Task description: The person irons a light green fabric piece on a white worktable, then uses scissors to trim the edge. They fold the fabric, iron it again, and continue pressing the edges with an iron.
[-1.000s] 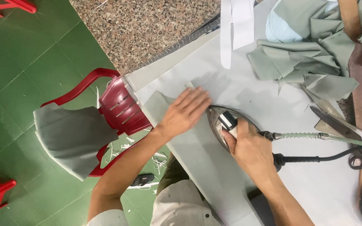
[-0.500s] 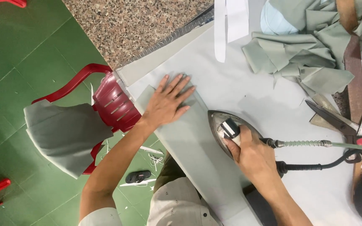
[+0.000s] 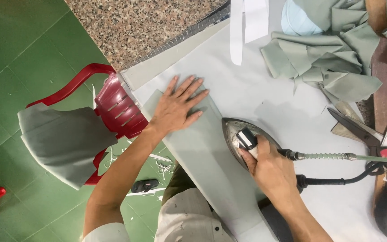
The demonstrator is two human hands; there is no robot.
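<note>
A long strip of pale grey-green cloth [image 3: 202,152] lies along the near edge of the white pressing table [image 3: 256,89]. My left hand [image 3: 178,105] lies flat on the strip's far end, fingers spread. My right hand [image 3: 269,168] grips the handle of a metal steam iron [image 3: 236,130], whose sole rests on the strip's right side, nose pointing away from me. A hose and a black cord [image 3: 337,179] run from the iron's rear toward the right.
A heap of grey-green cloth pieces [image 3: 332,58] lies at the back right, with black scissors [image 3: 359,130] beside it and white strips [image 3: 247,22] at the top. A red plastic chair [image 3: 117,107] draped with grey cloth [image 3: 63,143] stands left of the table on green floor.
My left hand has slid away from the iron along the strip and now lies flatter. The iron and my right hand have kept almost the same place on the cloth.
</note>
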